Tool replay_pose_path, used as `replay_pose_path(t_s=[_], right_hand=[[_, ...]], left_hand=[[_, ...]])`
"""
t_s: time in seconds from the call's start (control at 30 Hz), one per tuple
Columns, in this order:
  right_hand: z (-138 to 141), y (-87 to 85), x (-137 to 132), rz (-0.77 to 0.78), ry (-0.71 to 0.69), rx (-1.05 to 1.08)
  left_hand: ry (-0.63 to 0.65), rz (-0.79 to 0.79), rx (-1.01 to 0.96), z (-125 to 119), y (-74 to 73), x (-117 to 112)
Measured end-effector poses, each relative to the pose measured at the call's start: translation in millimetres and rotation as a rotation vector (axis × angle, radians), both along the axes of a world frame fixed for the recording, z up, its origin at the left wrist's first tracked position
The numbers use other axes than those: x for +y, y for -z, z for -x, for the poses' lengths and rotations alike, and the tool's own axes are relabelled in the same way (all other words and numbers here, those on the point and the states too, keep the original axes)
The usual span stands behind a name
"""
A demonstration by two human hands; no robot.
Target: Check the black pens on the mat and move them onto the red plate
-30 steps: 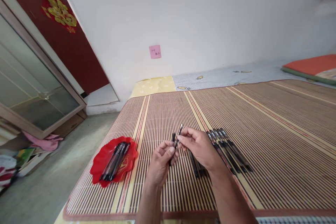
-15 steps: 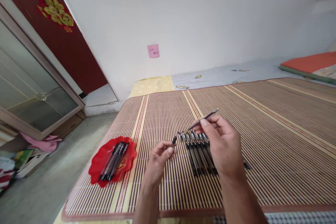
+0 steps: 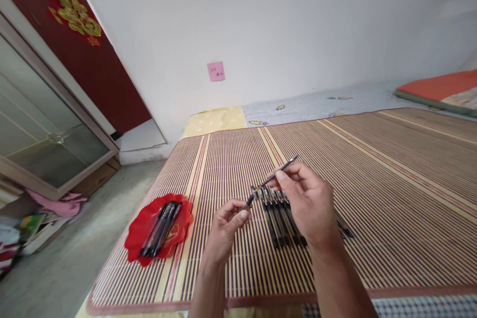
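Observation:
My left hand pinches a small black pen piece between thumb and fingers; whether it is a cap or a grip section is unclear. My right hand holds a slim dark pen slanted, its silvery end up and to the right. The pen's lower, narrow end meets or nearly meets the black piece. Below and behind my right hand, a row of black pens lies side by side on the striped mat, partly hidden by that hand.
On the left of the mat, a red scalloped dish holds several dark pens. A pink note is stuck to the white wall. An orange folded cloth lies at the far right. The floor drops away to the left.
My right hand has moved left and slightly down, bringing the pen's lower end to the black piece. My left hand has barely moved.

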State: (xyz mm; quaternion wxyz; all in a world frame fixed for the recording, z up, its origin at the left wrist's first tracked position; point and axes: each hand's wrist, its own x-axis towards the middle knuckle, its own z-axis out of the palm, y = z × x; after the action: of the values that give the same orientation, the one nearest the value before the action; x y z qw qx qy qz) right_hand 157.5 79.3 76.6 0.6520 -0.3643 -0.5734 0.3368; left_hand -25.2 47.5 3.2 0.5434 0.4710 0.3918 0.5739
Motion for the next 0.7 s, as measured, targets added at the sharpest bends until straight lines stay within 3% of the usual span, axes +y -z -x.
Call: replay_pose_path(t_s=[0.37, 0.7], right_hand=[[-3.7, -4.8, -3.6, -0.009, -0.017, -0.106], [0.0, 3.4, 4.0, 0.115, -0.231, -0.295]], left_hand=[[0.003, 0.005, 0.029, 0.4, -0.8, -0.5], [0.085, 0.001, -0.082, -6.7, -7.6, -1.6]])
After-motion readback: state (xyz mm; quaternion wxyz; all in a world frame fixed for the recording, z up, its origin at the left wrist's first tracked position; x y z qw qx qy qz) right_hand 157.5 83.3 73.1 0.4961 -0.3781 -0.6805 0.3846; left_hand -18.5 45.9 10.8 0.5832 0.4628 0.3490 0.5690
